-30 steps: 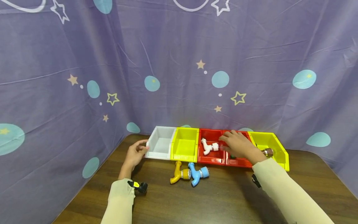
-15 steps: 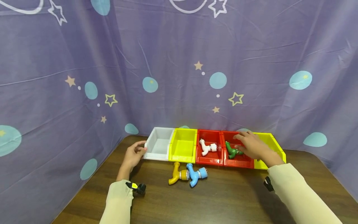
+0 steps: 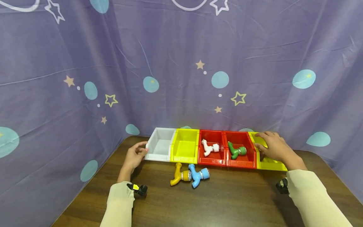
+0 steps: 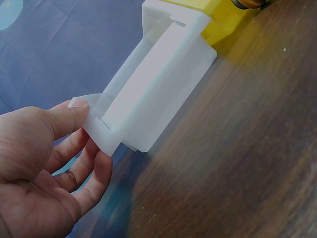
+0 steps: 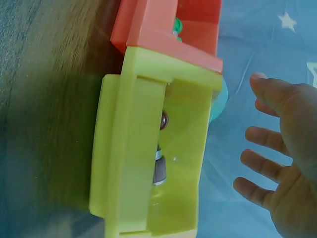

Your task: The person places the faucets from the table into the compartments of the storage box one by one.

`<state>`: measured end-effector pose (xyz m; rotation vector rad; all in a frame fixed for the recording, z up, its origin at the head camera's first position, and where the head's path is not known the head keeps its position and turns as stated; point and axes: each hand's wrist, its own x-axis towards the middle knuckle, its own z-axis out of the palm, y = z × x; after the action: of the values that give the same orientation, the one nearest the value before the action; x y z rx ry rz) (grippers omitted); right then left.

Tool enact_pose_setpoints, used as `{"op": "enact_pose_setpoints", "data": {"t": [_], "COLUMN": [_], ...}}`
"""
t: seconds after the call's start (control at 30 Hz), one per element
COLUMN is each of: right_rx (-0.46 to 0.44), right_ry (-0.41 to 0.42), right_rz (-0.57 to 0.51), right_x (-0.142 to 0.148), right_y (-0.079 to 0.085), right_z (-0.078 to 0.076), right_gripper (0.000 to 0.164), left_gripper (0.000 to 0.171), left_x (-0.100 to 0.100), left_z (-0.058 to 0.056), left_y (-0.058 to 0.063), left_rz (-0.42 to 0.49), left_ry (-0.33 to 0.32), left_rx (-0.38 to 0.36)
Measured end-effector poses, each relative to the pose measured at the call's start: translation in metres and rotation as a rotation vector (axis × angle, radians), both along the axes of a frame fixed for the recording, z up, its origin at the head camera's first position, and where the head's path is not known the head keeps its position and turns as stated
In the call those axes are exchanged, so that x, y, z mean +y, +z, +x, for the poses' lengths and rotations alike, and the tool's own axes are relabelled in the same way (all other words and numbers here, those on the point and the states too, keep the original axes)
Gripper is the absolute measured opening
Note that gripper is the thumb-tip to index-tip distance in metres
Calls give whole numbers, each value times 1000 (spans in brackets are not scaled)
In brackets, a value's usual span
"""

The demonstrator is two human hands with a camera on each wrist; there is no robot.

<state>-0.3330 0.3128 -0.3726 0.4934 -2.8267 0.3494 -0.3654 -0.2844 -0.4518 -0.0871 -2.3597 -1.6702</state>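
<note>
At the left end of a row of bins, my left hand [image 3: 135,156] pinches the side rim of the white bin [image 4: 163,84], thumb on top and fingers below. My right hand [image 3: 275,147] hovers over the right-hand yellow bin [image 5: 131,158]. In the right wrist view its fingers [image 5: 267,166] are spread and hold nothing. Inside that bin lies a brown tap [image 5: 159,169], partly hidden by the front wall. A green tap [image 3: 236,151] lies in one red bin [image 3: 241,163], a white tap [image 3: 210,148] in the other red bin [image 3: 212,161].
Left of the red bins stands another yellow bin [image 3: 185,148]. In front of the row, a mustard-yellow tap [image 3: 178,175] and a light blue tap [image 3: 197,175] lie side by side on the wooden table [image 3: 221,201]. A patterned purple curtain [image 3: 175,63] hangs behind.
My right hand has moved right, from over the red bin to over the right yellow bin, uncovering the green tap. My left hand keeps its hold on the white bin.
</note>
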Motion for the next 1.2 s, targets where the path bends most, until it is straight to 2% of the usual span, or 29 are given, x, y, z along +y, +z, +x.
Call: {"op": "enact_pose_setpoints", "data": {"t": [0.3, 0.53, 0.6, 0.77, 0.9, 1.2], "right_rx": [-24, -52, -43, -23, -46, -94], "right_ry": [-71, -129, -143, -177, -224, -337], "right_rz": [-98, -203, -228, -276, -318, -431], "right_x": [24, 37, 40, 49, 53, 58], "right_y": [-11, -24, -28, -36, -39, -44], "right_z": [9, 16, 18, 24, 30, 37], "right_gripper": [54, 63, 65, 67, 70, 61], "left_gripper": [46, 43, 43, 45, 44, 42], "left_x": [1, 11, 12, 5, 1, 0], "left_z": [2, 18, 20, 9, 1, 0], "left_y": [3, 24, 26, 14, 2, -1], "left_rz": [3, -7, -10, -4, -13, -8], "left_ry": [-14, -18, -20, -14, 0, 4], "left_rx": [-14, -32, -29, -26, -13, 4]}}
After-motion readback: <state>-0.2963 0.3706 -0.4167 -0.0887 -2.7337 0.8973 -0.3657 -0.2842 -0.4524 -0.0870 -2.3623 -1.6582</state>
